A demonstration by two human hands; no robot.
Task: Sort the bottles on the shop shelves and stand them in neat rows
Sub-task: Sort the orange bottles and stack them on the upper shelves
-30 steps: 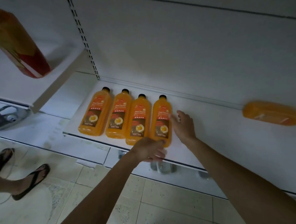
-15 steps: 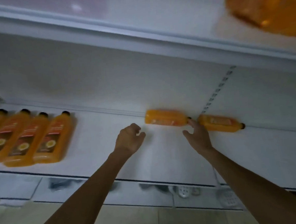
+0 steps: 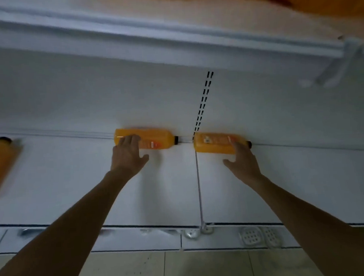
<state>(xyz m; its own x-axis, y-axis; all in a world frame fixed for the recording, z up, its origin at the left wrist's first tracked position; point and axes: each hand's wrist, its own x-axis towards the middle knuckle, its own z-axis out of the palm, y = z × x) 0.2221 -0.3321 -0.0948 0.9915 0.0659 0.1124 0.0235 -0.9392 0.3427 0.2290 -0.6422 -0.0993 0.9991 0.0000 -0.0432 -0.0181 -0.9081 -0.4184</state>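
Head view: the left bottle (image 3: 156, 140) and the right bottle (image 3: 213, 143), both orange, are lying on their sides at the back of the white shelf (image 3: 169, 191), caps pointing right. The left grip (image 3: 127, 155) is laying spread fingers over the left bottle's base end, thumb clear. The right grip (image 3: 244, 160), likewise unclenched, is touching the right bottle's neck end.

Shiny bottles (image 3: 153, 139), matt shelf (image 3: 168, 185)
The bottles look like smooth, glossy plastic; the white shelf has a matt, painted-looking surface.
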